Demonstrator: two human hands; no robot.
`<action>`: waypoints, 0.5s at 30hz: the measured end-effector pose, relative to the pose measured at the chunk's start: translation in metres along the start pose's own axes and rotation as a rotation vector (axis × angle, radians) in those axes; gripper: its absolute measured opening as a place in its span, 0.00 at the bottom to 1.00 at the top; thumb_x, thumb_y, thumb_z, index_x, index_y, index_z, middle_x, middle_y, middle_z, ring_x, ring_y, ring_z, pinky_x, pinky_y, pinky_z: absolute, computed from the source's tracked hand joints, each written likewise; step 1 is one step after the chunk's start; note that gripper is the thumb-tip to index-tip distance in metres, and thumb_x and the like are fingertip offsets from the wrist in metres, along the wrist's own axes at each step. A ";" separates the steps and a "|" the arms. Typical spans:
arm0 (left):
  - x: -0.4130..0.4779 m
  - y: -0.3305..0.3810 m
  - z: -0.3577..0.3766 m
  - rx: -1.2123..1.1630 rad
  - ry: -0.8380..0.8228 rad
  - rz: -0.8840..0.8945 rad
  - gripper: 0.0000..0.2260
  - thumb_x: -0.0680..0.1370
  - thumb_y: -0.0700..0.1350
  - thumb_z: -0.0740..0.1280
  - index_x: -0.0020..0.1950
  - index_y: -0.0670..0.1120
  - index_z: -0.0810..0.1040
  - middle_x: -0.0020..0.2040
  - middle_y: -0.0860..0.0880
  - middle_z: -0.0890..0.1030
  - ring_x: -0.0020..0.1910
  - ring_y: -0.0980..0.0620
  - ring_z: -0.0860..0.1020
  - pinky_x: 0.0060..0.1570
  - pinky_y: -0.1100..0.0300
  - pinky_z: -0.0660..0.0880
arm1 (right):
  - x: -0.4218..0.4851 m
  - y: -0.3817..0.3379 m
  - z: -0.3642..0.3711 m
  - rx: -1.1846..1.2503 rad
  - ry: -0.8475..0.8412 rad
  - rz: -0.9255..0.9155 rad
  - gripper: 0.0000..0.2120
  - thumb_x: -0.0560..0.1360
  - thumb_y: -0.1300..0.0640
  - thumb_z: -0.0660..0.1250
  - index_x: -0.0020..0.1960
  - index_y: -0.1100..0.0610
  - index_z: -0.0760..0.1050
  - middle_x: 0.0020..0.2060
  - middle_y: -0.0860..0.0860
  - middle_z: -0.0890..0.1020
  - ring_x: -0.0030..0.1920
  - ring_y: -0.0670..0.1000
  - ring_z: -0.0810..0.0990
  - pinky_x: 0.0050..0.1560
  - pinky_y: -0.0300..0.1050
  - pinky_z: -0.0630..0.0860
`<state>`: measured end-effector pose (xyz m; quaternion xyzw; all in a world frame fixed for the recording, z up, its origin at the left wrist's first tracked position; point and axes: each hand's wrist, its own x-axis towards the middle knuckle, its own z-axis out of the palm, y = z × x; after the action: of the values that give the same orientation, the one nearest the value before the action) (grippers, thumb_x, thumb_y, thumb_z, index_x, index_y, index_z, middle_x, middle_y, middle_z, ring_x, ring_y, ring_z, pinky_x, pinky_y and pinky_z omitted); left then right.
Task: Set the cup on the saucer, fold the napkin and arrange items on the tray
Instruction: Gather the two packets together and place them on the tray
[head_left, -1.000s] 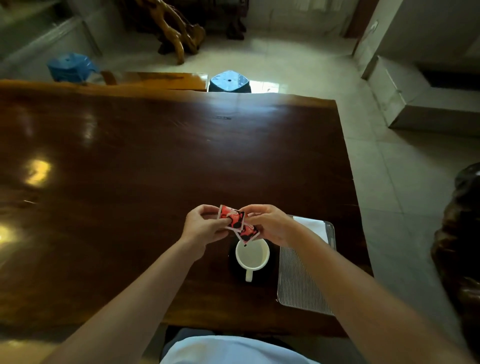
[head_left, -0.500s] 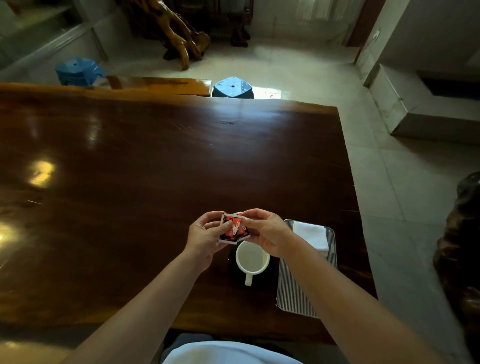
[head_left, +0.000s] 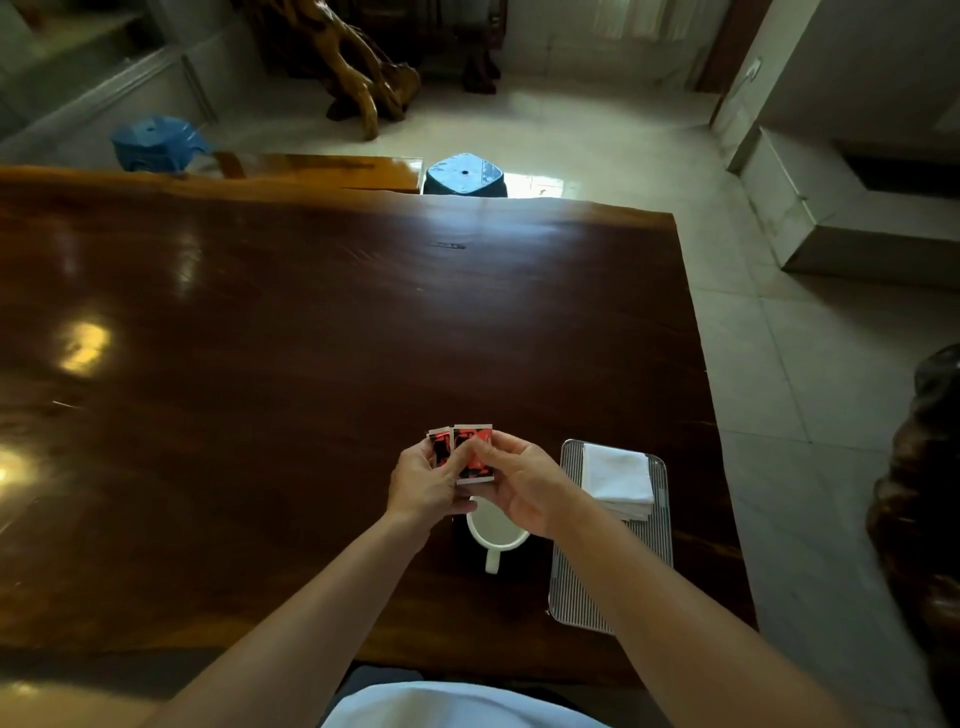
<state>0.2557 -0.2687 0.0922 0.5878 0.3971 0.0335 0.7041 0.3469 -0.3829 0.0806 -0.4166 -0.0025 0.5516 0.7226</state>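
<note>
Both hands hold small red-and-black packets (head_left: 466, 453) side by side above the table, upright. My left hand (head_left: 423, 486) pinches the left packet and my right hand (head_left: 519, 486) pinches the right one. Just below them a white cup (head_left: 493, 530) stands on a dark saucer (head_left: 467, 558), its handle pointing toward me, its far rim hidden by my hands. To the right lies a ribbed metal tray (head_left: 576, 587) with a folded white napkin (head_left: 618, 480) at its far end.
The dark glossy wooden table (head_left: 311, 338) stretches far to the left and back. Its right edge runs just past the tray. Two blue stools (head_left: 465, 174) and a wooden bench stand beyond the far edge. A dark carved chair (head_left: 924, 493) is at the right.
The packets were crossed and tilted between my fingers a second ago; now they stand upright and lined up side by side. My hands have stayed above the cup.
</note>
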 end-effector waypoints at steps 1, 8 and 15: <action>0.000 0.000 0.000 -0.033 -0.067 -0.012 0.09 0.78 0.48 0.72 0.55 0.46 0.83 0.50 0.42 0.86 0.45 0.47 0.87 0.41 0.50 0.85 | 0.000 0.000 -0.002 -0.048 0.050 -0.022 0.13 0.80 0.60 0.67 0.61 0.66 0.79 0.55 0.64 0.83 0.54 0.61 0.85 0.50 0.52 0.84; -0.003 -0.005 0.002 -0.202 -0.363 -0.140 0.10 0.81 0.34 0.65 0.60 0.40 0.82 0.52 0.41 0.87 0.55 0.43 0.85 0.48 0.54 0.84 | -0.011 0.000 -0.021 -0.276 0.300 -0.059 0.07 0.78 0.61 0.70 0.53 0.63 0.83 0.45 0.59 0.87 0.45 0.58 0.87 0.37 0.52 0.85; -0.001 -0.021 0.023 -0.235 -0.248 -0.232 0.06 0.77 0.33 0.69 0.52 0.31 0.82 0.54 0.33 0.84 0.52 0.39 0.86 0.45 0.55 0.85 | -0.047 0.006 -0.088 -0.676 0.718 -0.135 0.04 0.74 0.61 0.75 0.46 0.61 0.84 0.43 0.58 0.86 0.41 0.56 0.87 0.36 0.56 0.85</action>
<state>0.2594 -0.2942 0.0749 0.4517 0.3658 -0.0744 0.8104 0.3644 -0.4731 0.0410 -0.7901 0.0410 0.2935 0.5365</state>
